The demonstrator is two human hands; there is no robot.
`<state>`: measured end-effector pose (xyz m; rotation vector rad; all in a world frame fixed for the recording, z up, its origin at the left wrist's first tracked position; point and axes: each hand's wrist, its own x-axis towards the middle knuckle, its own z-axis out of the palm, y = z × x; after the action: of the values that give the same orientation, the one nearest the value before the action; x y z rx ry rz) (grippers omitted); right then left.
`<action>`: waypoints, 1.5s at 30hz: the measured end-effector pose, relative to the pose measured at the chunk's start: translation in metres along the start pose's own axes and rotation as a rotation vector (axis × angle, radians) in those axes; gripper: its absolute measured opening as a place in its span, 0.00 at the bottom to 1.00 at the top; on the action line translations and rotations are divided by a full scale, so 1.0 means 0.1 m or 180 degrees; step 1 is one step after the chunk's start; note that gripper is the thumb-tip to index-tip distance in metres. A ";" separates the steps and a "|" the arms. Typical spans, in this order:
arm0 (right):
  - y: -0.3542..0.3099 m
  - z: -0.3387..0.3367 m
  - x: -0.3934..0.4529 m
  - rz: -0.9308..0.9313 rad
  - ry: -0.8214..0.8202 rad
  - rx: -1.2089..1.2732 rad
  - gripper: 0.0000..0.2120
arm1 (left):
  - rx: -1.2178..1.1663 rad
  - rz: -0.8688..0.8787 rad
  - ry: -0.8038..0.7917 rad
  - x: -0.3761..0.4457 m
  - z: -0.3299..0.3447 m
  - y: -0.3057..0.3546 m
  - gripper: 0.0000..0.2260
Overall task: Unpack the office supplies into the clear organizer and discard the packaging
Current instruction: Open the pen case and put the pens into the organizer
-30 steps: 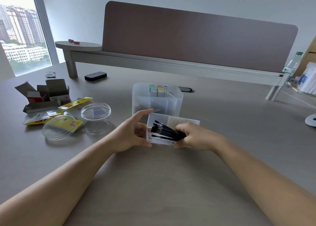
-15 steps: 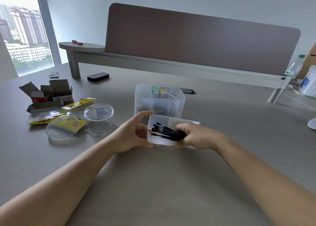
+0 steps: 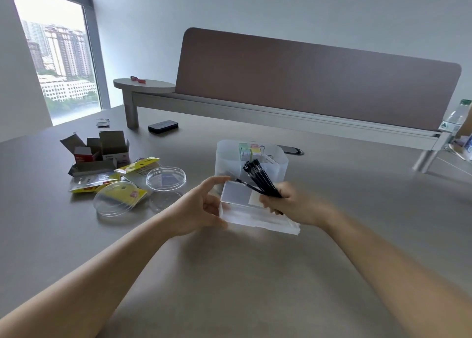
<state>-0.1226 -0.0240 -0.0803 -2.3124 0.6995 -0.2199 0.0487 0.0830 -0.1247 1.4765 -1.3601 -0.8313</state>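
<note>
The right hand (image 3: 293, 204) is clenched round the lower ends of a bundle of slim black pens (image 3: 259, 178), gripping them as one sheaf. The sheaf slants up and away from the fist toward the left, so its long axis points at the tall frosted clear plastic organizer (image 3: 279, 169) standing on the grey desk (image 3: 229, 273) just behind both hands; the free tips show against the organizer's front wall, below its rim as far as the blur allows one to judge. The left hand (image 3: 201, 210) holds the near left end of a shallow clear plastic packaging box (image 3: 255, 215), thumb under its near edge and the forefinger stretched along its far corner, the box resting low in front of the organizer. The right hand is the nearer one to the organizer's open top, and the pens lie between the fist and that opening, so the coming move looks like a short lift and a tilt toward upright to drop them in tips first or ends first. The organizer already carries small coloured note blocks (image 3: 251, 151) at its back. Away to the left sits a pile of opened cardboard boxes and yellow wrappers (image 3: 102, 164) with round clear lids (image 3: 166, 175).
</note>
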 end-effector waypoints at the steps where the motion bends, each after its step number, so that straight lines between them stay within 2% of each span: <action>1: -0.04 0.01 0.02 -0.0069 0.0155 0.0106 0.14 | 0.0026 -0.0014 0.0031 -0.03 -0.02 0.00 0.36; 5: -0.25 -0.02 0.10 -0.0308 0.0773 0.0331 0.15 | 0.0116 0.0058 0.0131 -0.10 -0.08 0.05 0.35; 9: -0.41 -0.13 0.29 -0.0419 0.1177 0.0277 0.15 | 0.0434 -0.0003 0.0137 -0.09 -0.23 0.07 0.36; 16: -0.49 -0.38 0.84 -0.0505 0.1690 0.1074 0.12 | 0.1052 0.0031 0.0198 -0.01 -0.43 -0.11 0.35; 20: -0.45 -0.43 1.19 -0.0489 0.1707 0.1155 0.10 | 0.0910 -0.0013 0.0251 0.03 -0.49 -0.22 0.35; 23: -0.41 -0.39 1.42 -0.0376 0.1677 0.1071 0.04 | 0.0909 -0.0005 0.0220 0.02 -0.52 -0.25 0.34; 24: -0.39 -0.37 1.48 -0.0320 0.1621 0.0976 0.02 | 0.0938 -0.0019 0.0215 0.01 -0.52 -0.25 0.34; 28: -0.32 -0.36 1.62 -0.0069 0.1196 0.0583 0.05 | 0.0964 -0.0003 0.0180 -0.01 -0.53 -0.25 0.33; 32: -0.34 -0.37 1.61 -0.0072 0.0811 0.0384 0.04 | 0.1004 0.0033 0.0186 -0.01 -0.54 -0.24 0.32; 35: -0.37 -0.39 1.58 -0.0249 0.0917 0.0478 0.02 | 0.1001 0.0022 0.0196 -0.01 -0.54 -0.23 0.32; 39: -0.40 -0.41 1.58 -0.0462 0.1041 0.0767 0.07 | 0.1039 0.0012 0.0212 -0.01 -0.54 -0.24 0.33; 45: -0.29 -0.33 1.65 -0.0044 0.0795 0.0462 0.03 | 0.1107 -0.0009 0.0193 -0.01 -0.53 -0.23 0.32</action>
<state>0.0166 -0.1146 -0.0424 -2.1724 0.7635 -0.5551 0.1058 0.0928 -0.1282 1.7532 -1.5109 -0.5641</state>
